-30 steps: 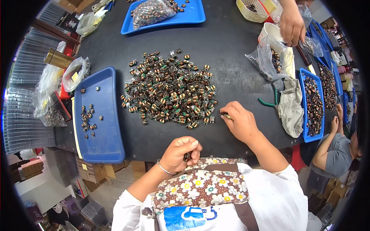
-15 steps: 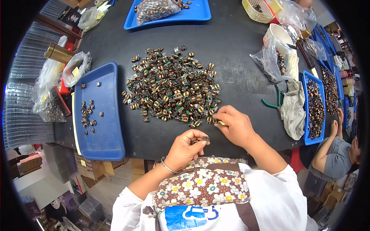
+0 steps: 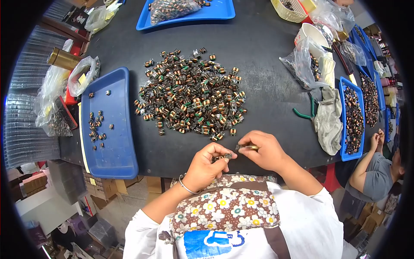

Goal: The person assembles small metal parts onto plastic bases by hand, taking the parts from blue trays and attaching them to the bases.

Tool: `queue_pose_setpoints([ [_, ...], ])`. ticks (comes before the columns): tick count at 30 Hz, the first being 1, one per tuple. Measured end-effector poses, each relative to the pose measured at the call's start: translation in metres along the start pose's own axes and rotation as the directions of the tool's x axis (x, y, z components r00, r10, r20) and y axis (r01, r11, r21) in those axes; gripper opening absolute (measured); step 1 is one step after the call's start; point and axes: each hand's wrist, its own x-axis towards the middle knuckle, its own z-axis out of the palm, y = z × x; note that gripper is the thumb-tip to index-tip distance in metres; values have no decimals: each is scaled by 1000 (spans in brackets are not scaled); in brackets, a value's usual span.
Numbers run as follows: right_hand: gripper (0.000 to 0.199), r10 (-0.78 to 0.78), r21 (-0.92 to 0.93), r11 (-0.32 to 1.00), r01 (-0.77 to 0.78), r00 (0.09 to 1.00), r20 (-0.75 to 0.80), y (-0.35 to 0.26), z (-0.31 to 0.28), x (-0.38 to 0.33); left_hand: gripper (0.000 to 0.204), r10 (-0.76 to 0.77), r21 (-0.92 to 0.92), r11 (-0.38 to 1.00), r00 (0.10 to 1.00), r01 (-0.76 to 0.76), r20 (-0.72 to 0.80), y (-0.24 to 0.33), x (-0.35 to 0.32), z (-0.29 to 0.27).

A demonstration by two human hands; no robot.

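Note:
A big heap of small copper-wound coil parts lies in the middle of the black table. My left hand pinches one small coil part at the table's near edge. My right hand holds a slim brass-coloured tool whose tip meets that part. Both hands are close together, just below the heap. A blue tray to my left carries several loose coil parts.
Another blue tray with a plastic bag of parts sits at the far edge. At the right are a clear bag of parts, green-handled pliers, a grey cloth and blue trays full of parts. Another person sits at the right.
My right hand drew back from the heap's edge toward me. My left hand rose from the table's edge to meet it, and the two now work on one part together.

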Motion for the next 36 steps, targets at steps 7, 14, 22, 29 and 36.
queue_pose_setpoints([
  [7, 12, -163, -44, 985, 166, 984, 72, -3, -4, -3, 14, -49, -85, 995, 991, 60, 122, -2, -2, -5],
  [14, 14, -314, -33, 946, 321, 939, 145, -2, -6, -2, 19, -93, -135, 984, 978, 120, 189, -3, -4, -5],
  [22, 17, -381, -143, 905, 401, 912, 150, -4, -6, -4, 19, -107, -228, 961, 971, 157, 215, -7, -3, -7],
  [29, 21, -374, -280, 885, 373, 926, 51, -3, 3, -9, 20, -119, -237, 957, 970, 169, 211, -9, -4, -9],
  [36, 19, -193, -361, 922, 140, 974, -116, 4, 6, -3, 19, -196, -402, 876, 959, 266, 206, -7, -5, -10],
])
